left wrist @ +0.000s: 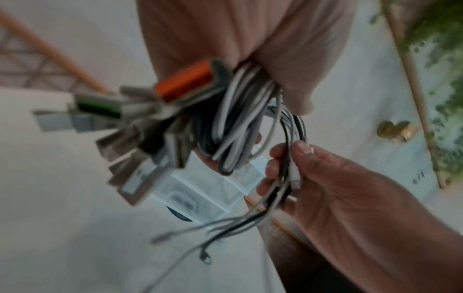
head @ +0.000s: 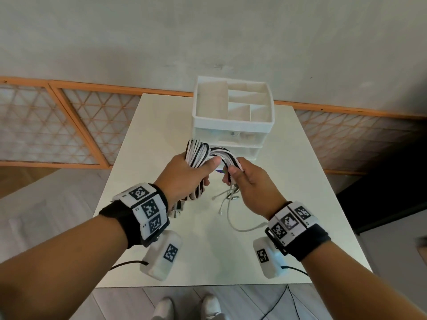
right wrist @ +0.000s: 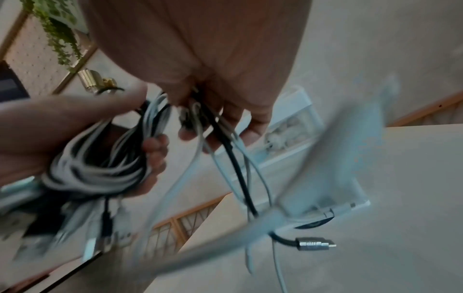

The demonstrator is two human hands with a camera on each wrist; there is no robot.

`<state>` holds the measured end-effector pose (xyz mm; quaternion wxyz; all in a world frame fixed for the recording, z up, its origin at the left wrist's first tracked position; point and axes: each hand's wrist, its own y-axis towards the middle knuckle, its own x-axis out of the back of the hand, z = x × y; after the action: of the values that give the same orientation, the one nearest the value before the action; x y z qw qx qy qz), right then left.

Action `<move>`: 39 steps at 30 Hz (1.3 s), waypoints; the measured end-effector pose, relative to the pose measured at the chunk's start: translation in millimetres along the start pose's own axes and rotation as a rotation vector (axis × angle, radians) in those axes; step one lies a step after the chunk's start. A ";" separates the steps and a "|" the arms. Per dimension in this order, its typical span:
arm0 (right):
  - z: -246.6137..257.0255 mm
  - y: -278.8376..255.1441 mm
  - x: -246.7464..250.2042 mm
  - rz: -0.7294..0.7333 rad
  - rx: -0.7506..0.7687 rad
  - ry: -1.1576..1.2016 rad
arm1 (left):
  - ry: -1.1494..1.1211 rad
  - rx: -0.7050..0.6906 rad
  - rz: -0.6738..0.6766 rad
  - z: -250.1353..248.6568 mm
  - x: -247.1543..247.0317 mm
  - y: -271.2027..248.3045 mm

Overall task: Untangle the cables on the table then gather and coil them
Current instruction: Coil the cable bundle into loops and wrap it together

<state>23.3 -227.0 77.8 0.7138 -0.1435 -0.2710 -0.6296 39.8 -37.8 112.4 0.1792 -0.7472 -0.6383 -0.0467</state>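
A coil of white and black cables [head: 198,155] is held above the white table [head: 143,158]. My left hand [head: 184,174] grips the coil, thumb pressed over its strands; in the left wrist view the coil [left wrist: 233,126] hangs from the palm with a cluster of USB plugs [left wrist: 140,138] sticking out to the left. My right hand [head: 247,181] pinches the loose strands that arc over from the coil. Their free ends [head: 227,204] dangle below that hand onto the table. In the right wrist view these strands [right wrist: 233,156] run down from the fingers, and a metal plug [right wrist: 314,244] lies on the table.
A white desk organiser [head: 233,118] with open top compartments and clear drawers stands just behind my hands. A black plug [head: 178,210] lies on the table under my left wrist. Wooden lattice panels [head: 46,125] line the wall behind.
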 end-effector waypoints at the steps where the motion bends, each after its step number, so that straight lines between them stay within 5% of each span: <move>1: 3.2 -0.5 -6.3 -0.058 0.031 0.001 | -0.040 0.020 -0.004 -1.0 -2.9 -0.1; 6: 18.8 -3.4 -47.4 -0.180 0.199 0.000 | -0.189 0.063 -0.136 1.2 -19.5 4.2; 13: 20.6 -10.0 -45.4 0.033 0.163 0.087 | -0.170 -0.065 -0.148 3.1 -1.8 6.7; 22: 33.5 -0.8 -40.9 -0.219 0.246 0.124 | -0.369 -0.089 0.001 -5.4 2.8 -0.2; 27: 36.1 -7.9 -37.5 -0.030 0.212 0.160 | -0.342 -0.132 -0.094 -14.6 6.1 2.9; 30: 25.2 -12.4 -30.6 0.037 0.042 0.203 | -0.414 -0.107 -0.112 -22.6 9.1 2.5; 35: 18.1 -8.4 -43.4 0.025 -0.049 0.070 | -0.426 -0.166 0.024 -24.2 5.9 -1.8; 39: -8.1 -7.3 -38.0 0.112 -0.289 0.015 | -0.465 -0.198 0.128 -26.1 17.0 -2.8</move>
<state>15.6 -201.5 48.7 0.7218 -0.2548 -0.1638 -0.6223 44.3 -30.0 142.3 -0.0438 -0.7907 -0.6060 0.0754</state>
